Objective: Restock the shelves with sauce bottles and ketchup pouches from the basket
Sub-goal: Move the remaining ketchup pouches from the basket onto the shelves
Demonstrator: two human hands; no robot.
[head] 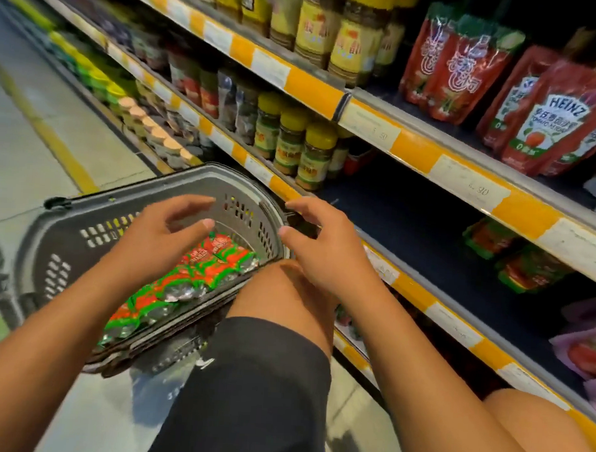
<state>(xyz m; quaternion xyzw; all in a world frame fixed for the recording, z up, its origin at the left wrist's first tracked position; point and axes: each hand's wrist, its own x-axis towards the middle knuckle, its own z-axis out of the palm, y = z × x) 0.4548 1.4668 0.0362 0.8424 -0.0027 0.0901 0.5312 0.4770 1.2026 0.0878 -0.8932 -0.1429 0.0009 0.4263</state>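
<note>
In the head view, a grey basket (249,202) is seen on the floor beside the shelves (411,152), with a row of red-and-green ketchup pouches (197,272) lying in it. Both hands are held over the basket with fingers loosely spread and nothing grasped: the left hand (161,232) above the pouches, the right hand (323,248) near the basket's rim. The step in hand is judged to be a reach for pouches. Next, a bundle would need gathering and lifting to the dark, partly stocked shelf (427,232) at right.
</note>
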